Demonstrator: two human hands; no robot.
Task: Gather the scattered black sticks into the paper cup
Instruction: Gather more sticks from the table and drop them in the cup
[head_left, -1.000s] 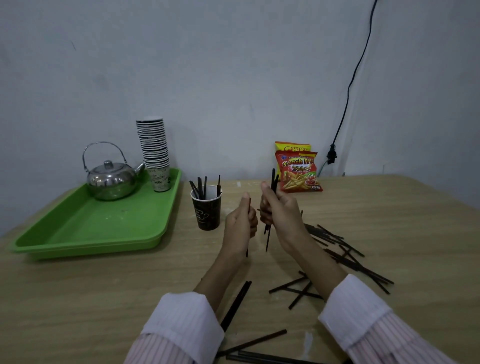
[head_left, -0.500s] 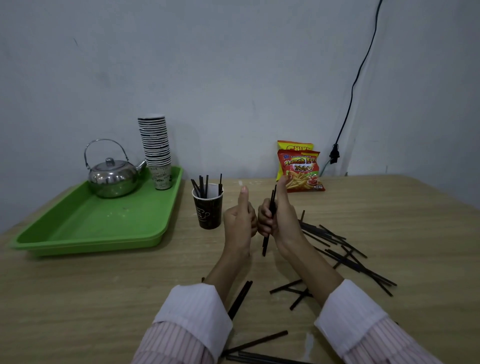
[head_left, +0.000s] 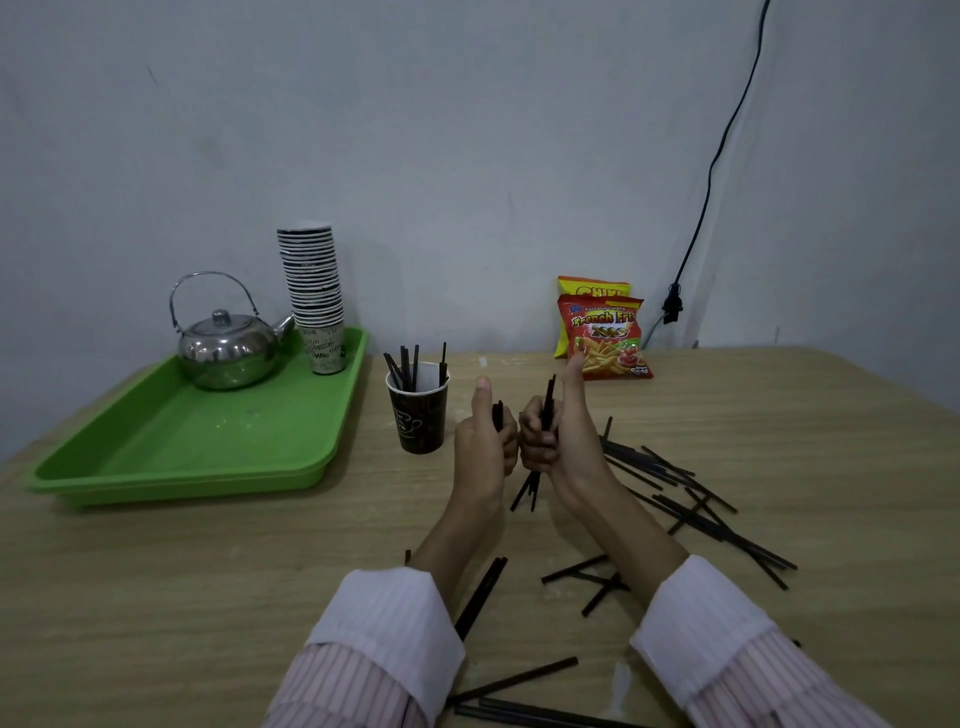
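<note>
Black sticks (head_left: 675, 483) lie scattered over the right and near parts of the worktop (head_left: 779, 415); a few already stand in the paper cup (head_left: 418, 410), left of the hands. The right hand (head_left: 558, 436) is closed on a small bundle, the left hand (head_left: 483, 441) fisted on one or two. Best to square the ends first, then lower them upright into the cup without knocking it.
</note>
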